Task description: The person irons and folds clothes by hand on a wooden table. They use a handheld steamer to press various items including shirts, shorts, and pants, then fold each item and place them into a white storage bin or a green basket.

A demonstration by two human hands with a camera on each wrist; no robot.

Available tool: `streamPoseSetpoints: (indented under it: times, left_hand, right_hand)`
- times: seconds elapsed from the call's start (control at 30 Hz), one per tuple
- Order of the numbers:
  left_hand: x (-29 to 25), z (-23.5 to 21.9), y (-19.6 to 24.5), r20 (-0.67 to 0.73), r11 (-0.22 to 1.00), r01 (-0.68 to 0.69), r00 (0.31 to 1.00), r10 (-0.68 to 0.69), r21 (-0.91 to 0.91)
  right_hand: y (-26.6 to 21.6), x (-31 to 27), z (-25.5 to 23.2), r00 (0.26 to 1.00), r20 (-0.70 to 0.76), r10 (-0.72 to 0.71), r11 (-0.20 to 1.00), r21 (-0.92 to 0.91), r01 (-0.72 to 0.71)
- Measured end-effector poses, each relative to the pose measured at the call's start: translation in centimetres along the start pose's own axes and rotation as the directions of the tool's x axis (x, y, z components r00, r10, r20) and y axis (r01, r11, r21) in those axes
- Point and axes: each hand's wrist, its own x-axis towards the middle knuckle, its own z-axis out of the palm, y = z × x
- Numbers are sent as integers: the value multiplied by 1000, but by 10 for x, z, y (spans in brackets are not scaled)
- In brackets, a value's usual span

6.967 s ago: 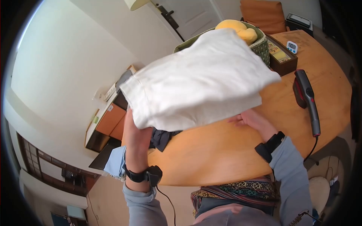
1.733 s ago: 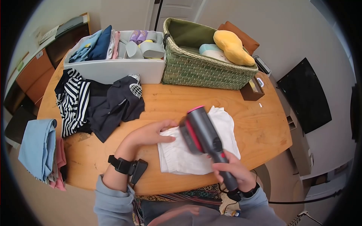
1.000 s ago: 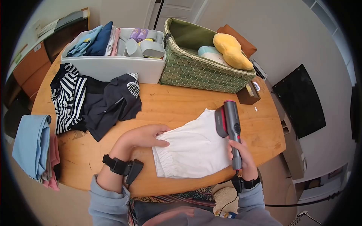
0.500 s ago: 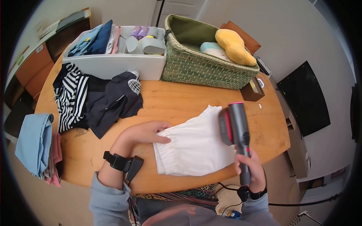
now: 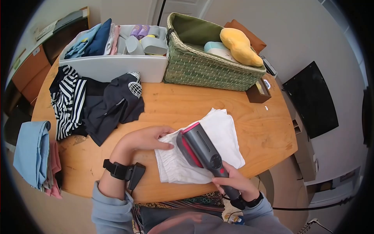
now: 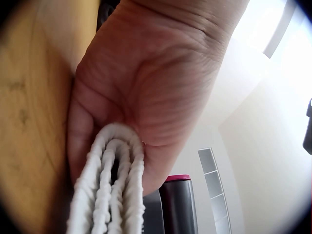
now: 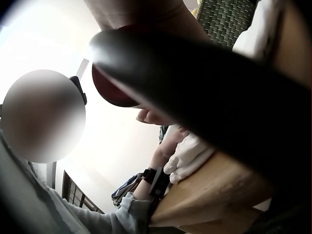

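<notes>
Folded white pants with a gathered elastic waistband lie on the wooden table. My left hand is at their waistband end; in the left wrist view the hand has the folded layers of the waistband between thumb and fingers. My right hand grips the handle of a grey and red handheld garment steamer. Its head overlaps the pants close to the left fingertips and hides part of the cloth. The dark steamer handle fills much of the right wrist view.
Behind stand a white bin of folded clothes and a green woven basket with a yellow plush toy. Dark and striped clothes lie left. Folded blue clothing hangs at the left edge. A brown box sits right.
Seven seconds ago the left hand held the pants up and the steamer lay on the table. Since half a second ago the steamer has swung left across the pants; the left hand has stayed.
</notes>
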Motion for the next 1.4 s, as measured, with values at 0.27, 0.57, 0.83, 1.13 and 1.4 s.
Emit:
streamPoseSetpoints:
  times: [0.27, 0.57, 0.83, 1.13, 1.4]
  left_hand:
    - [2, -3, -2, 66, 1000, 23, 998, -24, 13]
    - [1, -2, 2, 52, 998, 46, 997, -48, 43]
    - [3, -1, 1, 60, 999, 34, 998, -32, -33]
    - [1, -1, -3, 35, 1000, 4, 999, -4, 3]
    - [1, -1, -3, 37, 1000, 10, 999, -11, 16]
  right_hand:
    - [3, -10, -46, 936, -347, -64, 990, 92, 102]
    - [13, -23, -85, 778, -591, -215, 953, 46, 299]
    - [-2, -50, -17, 963, -261, -70, 974, 189, 122]
    - [18, -20, 1, 998, 44, 53, 998, 43, -55]
    - [17, -24, -9, 997, -29, 65, 995, 77, -63]
